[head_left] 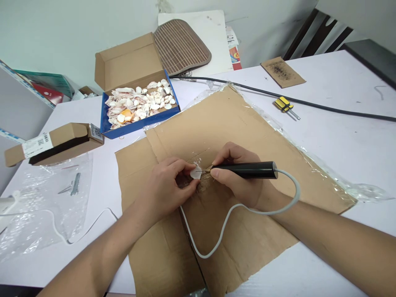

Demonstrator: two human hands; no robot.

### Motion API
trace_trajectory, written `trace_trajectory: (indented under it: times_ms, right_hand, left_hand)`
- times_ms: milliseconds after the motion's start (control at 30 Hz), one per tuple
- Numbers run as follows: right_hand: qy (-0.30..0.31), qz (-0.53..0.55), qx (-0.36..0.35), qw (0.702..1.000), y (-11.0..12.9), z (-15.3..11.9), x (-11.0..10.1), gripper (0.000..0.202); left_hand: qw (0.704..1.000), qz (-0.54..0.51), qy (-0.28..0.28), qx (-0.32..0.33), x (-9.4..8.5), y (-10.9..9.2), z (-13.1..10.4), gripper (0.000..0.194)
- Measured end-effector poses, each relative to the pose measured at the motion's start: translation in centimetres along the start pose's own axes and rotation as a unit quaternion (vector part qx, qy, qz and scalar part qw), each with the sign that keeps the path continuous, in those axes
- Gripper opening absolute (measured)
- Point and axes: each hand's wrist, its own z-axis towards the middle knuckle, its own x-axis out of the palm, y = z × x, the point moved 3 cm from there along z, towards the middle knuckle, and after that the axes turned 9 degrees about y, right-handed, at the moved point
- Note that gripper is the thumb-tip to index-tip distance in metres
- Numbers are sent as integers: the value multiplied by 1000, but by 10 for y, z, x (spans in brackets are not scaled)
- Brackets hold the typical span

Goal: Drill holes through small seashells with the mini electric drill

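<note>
Between the thumb and fingers of my left hand (pixel 168 183) is a small white seashell (pixel 195 173), pinched at its edge. My right hand (pixel 236 173) grips a black corded mini drill (pixel 247 169) like a pen, near its brass-coloured tip. The drill's thin bit points left and meets the shell, or lies just over it; I cannot tell how deep it goes. A white cord (pixel 222 231) loops from the drill's back end down over the cardboard sheet (pixel 198 119). White dust and scratches show on the cardboard around the shell.
An open blue box (pixel 140 124) full of shells stands at the back left, beside a long cardboard box (pixel 69 142). Bubble wrap (pixel 46 222) with small tools lies left. A black cable (pixel 309 103), a yellow-black screwdriver (pixel 284 105) and a small cardboard piece (pixel 282 72) lie back right.
</note>
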Motion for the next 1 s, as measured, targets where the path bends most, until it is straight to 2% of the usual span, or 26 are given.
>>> trace_trajectory:
  times_ms: [167, 400, 533, 767, 1000]
  right_hand:
    - [-10, 2, -7, 1000, -2, 0, 0, 11]
    - [-71, 57, -10, 996, -5, -1, -7, 13]
    - [-96, 47, 0, 994, -4, -1, -10, 14]
    - [-81, -23, -11, 996, 7, -9, -5, 20]
    - [-54, -77, -64, 993, 11, -19, 3, 23]
  left_hand:
    - [1000, 0, -2, -2, 0, 1, 0, 12]
    - [1000, -4, -9, -17, 1, 0, -1, 12]
    - [1000, -7, -11, -12, 2, 1, -1, 12]
    - [1000, -20, -13, 17, 0, 6, -3, 17]
    - [1000, -11, -15, 25, 2, 6, -5, 17]
